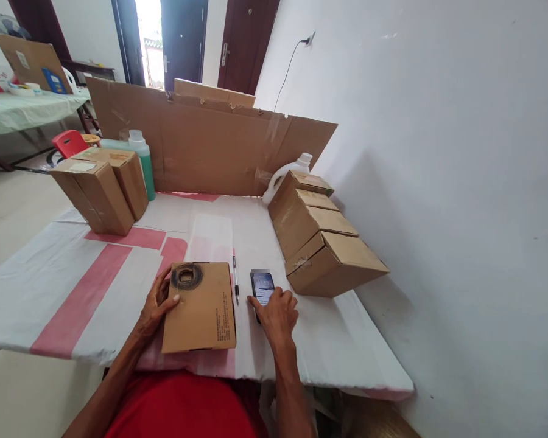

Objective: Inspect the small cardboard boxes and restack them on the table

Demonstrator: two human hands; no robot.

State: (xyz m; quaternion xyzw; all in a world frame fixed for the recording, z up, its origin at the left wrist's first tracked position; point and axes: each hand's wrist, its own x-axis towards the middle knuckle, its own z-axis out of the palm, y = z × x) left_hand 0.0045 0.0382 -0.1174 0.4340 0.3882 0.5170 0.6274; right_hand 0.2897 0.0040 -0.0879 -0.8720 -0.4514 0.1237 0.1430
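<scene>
A small cardboard box (198, 316) lies in front of me, with a dark-ringed hole near its top left and printed lines on its right. My left hand (158, 304) grips its left side, thumb on the upper face and the fingers partly hidden behind the edge. To the right lies a smartphone (262, 285) with its screen lit. My right hand (276, 313) is closed over the phone's lower part, thumb at its left edge and fingers curled on the right. Between box and phone a pen (236, 280) rests on the cloth, touched by neither hand.
Several cardboard boxes (329, 243) line the table's right side, near a white jug (285, 173). More boxes (105, 185) and a bottle of green liquid (145, 164) stand at the left. An upright cardboard sheet (210, 143) closes off the back; a wall (461, 182) bounds the right.
</scene>
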